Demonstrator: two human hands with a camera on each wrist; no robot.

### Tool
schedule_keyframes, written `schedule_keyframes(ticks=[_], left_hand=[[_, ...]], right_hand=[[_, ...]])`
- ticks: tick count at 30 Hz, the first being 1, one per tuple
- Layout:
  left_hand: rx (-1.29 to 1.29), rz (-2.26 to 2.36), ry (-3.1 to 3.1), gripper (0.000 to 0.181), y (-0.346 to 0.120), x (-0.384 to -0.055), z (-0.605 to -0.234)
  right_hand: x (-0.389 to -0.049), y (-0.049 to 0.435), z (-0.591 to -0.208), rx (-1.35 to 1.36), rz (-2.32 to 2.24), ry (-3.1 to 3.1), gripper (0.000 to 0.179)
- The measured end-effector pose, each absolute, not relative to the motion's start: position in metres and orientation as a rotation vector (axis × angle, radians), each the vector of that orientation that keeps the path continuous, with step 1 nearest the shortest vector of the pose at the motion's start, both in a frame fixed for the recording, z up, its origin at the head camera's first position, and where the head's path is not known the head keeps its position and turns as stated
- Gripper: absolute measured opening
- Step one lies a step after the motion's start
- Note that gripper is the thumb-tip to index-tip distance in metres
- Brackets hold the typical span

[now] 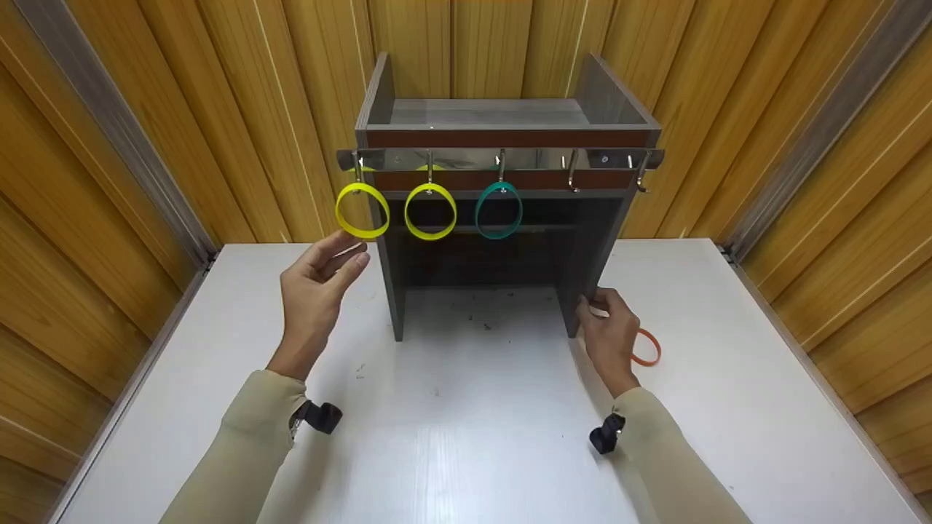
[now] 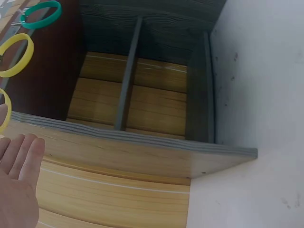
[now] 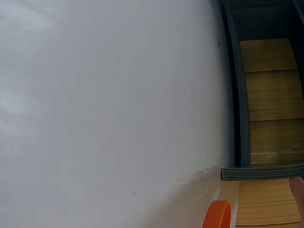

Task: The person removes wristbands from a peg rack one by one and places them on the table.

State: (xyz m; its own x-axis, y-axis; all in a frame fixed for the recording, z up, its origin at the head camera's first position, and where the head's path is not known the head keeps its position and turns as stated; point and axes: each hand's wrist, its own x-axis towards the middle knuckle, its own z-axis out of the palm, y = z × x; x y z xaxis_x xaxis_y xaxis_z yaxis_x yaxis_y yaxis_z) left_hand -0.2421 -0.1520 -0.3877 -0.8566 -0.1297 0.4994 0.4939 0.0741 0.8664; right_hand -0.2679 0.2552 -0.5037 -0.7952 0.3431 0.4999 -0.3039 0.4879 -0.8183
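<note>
My left hand (image 1: pixel 309 291) is raised beside the rack, fingertips at the lower edge of the yellow ring (image 1: pixel 363 234) on the leftmost hook. Its thumb stands apart from that ring. A second yellow ring (image 1: pixel 430 236) and a teal ring (image 1: pixel 499 235) hang from the neighbouring hooks of the metal hook rail (image 1: pixel 539 159). My right hand (image 1: pixel 610 331) touches the outer face of the grey shelf's right side panel (image 1: pixel 593 247) low down. In the right wrist view only a fingertip (image 3: pixel 298 187) shows, at the panel edge. An orange ring (image 1: pixel 658 349) is on the table beside that hand.
The grey shelf unit (image 1: pixel 510 113) stands on the white table (image 1: pixel 451 437), with the rail across its front. Two hooks at the right (image 1: pixel 572 171) carry no ring. Wood-patterned walls (image 1: pixel 451 44) enclose the table at the back and sides.
</note>
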Motion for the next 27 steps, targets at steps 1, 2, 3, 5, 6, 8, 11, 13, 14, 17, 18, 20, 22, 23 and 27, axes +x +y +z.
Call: schedule_keyframes(ticks=[1,2,3,5,6,8,11,13,14,17,18,20,22,23,27], left_hand=[[-0.358,-1.848,-1.895,0.046,-0.152,-0.242,-0.385],[-0.357,-1.864,-1.883,0.047,-0.152,-0.242,-0.383],[-0.350,-1.875,-1.875,0.046,-0.151,-0.242,-0.380],[-0.335,-1.897,-1.856,0.045,-0.151,-0.243,-0.375],[-0.325,-1.904,-1.844,0.043,-0.150,-0.243,-0.373],[-0.305,-1.919,-1.816,0.038,-0.150,-0.244,-0.369],[-0.283,-1.938,-1.771,0.031,-0.150,-0.245,-0.364],[-0.276,-1.946,-1.751,0.028,-0.150,-0.245,-0.362],[-0.273,-1.948,-1.744,0.027,-0.150,-0.245,-0.360],[-0.274,-1.949,-1.731,0.026,-0.150,-0.244,-0.357],[-0.275,-1.944,-1.729,0.026,-0.151,-0.244,-0.356],[-0.280,-1.942,-1.719,0.027,-0.151,-0.243,-0.354],[-0.286,-1.939,-1.710,0.027,-0.151,-0.242,-0.351],[-0.287,-1.939,-1.705,0.027,-0.151,-0.241,-0.350],[-0.294,-1.940,-1.689,0.027,-0.152,-0.238,-0.345]], right_hand=[[-0.268,0.255,-0.504,-0.040,1.322,-2.111,0.013],[-0.268,0.255,-0.504,-0.047,1.314,-2.114,0.013],[-0.268,0.255,-0.504,-0.048,1.312,-2.116,0.014],[-0.269,0.256,-0.504,-0.049,1.303,-2.114,0.014],[-0.269,0.256,-0.504,-0.047,1.301,-2.113,0.014],[-0.269,0.255,-0.504,-0.044,1.305,-2.106,0.014],[-0.268,0.255,-0.504,-0.039,1.313,-2.097,0.014],[-0.268,0.255,-0.504,-0.037,1.316,-2.093,0.014],[-0.269,0.255,-0.504,-0.034,1.317,-2.090,0.014],[-0.269,0.255,-0.504,-0.025,1.320,-2.085,0.013],[-0.269,0.255,-0.504,-0.022,1.323,-2.083,0.013],[-0.269,0.255,-0.504,-0.022,1.320,-2.085,0.014],[-0.268,0.255,-0.504,-0.024,1.320,-2.090,0.014],[-0.268,0.255,-0.504,-0.026,1.319,-2.093,0.014],[-0.267,0.255,-0.506,-0.013,1.322,-2.091,0.014]])
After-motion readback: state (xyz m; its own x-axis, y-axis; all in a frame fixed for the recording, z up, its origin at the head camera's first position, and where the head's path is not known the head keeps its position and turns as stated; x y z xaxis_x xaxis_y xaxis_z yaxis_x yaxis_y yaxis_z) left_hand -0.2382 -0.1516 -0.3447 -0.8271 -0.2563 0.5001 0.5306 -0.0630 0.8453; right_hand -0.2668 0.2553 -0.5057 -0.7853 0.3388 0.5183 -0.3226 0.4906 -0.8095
